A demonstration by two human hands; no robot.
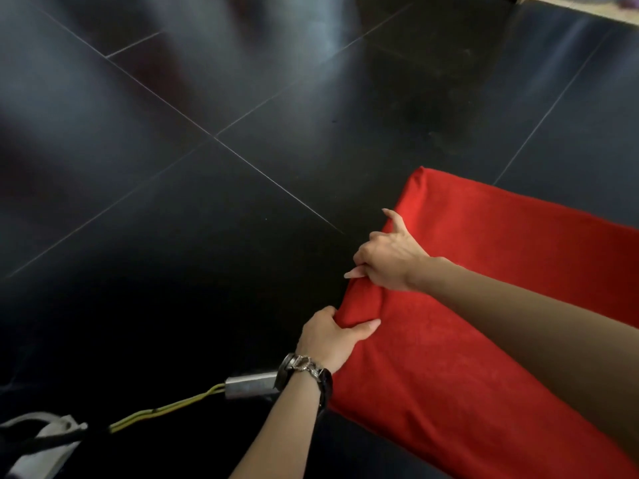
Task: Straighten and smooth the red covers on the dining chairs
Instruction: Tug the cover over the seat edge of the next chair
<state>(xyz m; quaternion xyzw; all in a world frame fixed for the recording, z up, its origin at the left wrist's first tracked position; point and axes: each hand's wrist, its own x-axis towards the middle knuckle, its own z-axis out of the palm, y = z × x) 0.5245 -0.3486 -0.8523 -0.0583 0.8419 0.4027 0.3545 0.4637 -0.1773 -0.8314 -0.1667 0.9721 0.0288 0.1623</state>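
Observation:
A red cover (484, 305) stretches over a chair seat at the lower right of the head view. My left hand (332, 335) grips a bunched fold of the red fabric at the seat's left edge, thumb on top. Just above it, my right hand (387, 257) clutches the same edge, its index finger stretched out along the cover. The fabric is gathered into a ridge between the two hands. The chair's frame and legs are hidden under the cover.
Dark glossy floor tiles (207, 167) fill the rest of the view. A metal piece with a yellow-green cable (166, 406) lies by my left wrist, and a white object (45, 433) sits at the bottom left. A pale strip (587, 5) shows top right.

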